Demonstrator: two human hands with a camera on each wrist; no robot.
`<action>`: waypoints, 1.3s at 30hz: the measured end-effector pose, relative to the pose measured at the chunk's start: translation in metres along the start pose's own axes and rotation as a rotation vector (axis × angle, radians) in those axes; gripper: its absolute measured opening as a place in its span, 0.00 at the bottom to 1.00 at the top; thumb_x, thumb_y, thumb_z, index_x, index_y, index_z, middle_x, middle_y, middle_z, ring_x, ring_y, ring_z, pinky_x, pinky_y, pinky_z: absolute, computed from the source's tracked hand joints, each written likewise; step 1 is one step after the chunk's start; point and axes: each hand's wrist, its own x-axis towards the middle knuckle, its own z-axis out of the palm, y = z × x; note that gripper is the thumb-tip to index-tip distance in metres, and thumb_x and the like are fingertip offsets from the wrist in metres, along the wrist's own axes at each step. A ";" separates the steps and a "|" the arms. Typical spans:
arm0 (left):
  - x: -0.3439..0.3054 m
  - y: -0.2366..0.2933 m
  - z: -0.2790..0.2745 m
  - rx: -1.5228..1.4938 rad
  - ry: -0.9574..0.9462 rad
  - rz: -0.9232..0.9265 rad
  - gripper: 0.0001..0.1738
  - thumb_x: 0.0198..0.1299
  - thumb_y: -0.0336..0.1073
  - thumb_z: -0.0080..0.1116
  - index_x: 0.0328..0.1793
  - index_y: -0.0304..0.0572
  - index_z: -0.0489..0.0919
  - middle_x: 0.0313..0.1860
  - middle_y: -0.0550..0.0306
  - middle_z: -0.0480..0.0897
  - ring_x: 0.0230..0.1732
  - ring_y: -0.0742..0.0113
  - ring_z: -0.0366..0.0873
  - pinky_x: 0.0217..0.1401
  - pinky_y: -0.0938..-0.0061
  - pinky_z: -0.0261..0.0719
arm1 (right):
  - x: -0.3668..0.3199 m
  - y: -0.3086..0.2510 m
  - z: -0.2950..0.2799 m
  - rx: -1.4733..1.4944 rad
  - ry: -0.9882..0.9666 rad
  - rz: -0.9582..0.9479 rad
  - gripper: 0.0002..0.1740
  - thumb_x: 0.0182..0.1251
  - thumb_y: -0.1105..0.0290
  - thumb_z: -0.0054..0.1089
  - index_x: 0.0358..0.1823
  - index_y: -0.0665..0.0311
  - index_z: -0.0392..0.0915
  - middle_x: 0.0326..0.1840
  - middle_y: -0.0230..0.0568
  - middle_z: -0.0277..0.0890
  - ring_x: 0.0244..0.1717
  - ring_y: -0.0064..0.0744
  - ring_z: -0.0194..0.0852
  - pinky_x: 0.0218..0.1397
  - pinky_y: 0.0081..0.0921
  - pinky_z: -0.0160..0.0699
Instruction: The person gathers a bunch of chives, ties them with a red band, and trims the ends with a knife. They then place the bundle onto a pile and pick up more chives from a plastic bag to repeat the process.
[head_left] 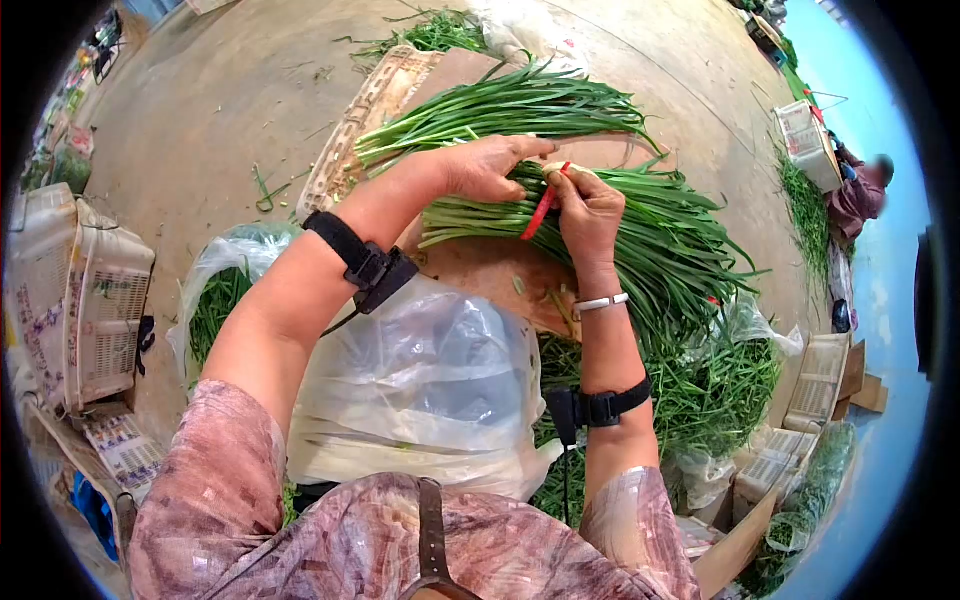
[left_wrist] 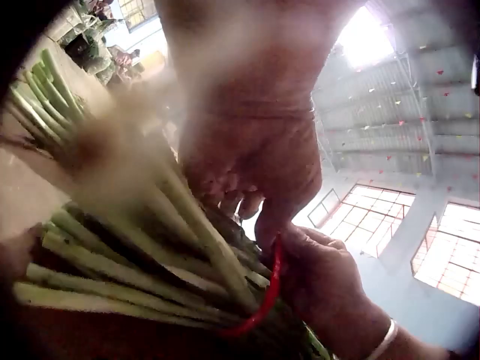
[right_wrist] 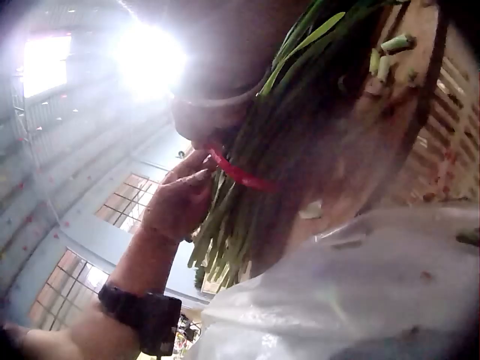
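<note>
Chive bundle (head_left: 650,232) — red band (head_left: 540,212) near ends

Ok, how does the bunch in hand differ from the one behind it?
The near bunch has a red band round its stalks; the far bunch shows none. The left hand and right hand pinch the near bunch's band; the far bunch lies untouched. Both are long green stalks on the board.
</note>
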 end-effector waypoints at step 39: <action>-0.167 -0.101 -0.108 -0.617 1.755 -0.410 0.11 0.51 0.23 0.57 0.42 0.31 0.75 0.32 0.55 0.77 0.29 0.66 0.74 0.35 0.76 0.76 | 0.004 0.004 0.001 0.028 -0.008 0.085 0.05 0.55 0.77 0.61 0.27 0.75 0.79 0.20 0.34 0.76 0.21 0.18 0.68 0.25 0.18 0.68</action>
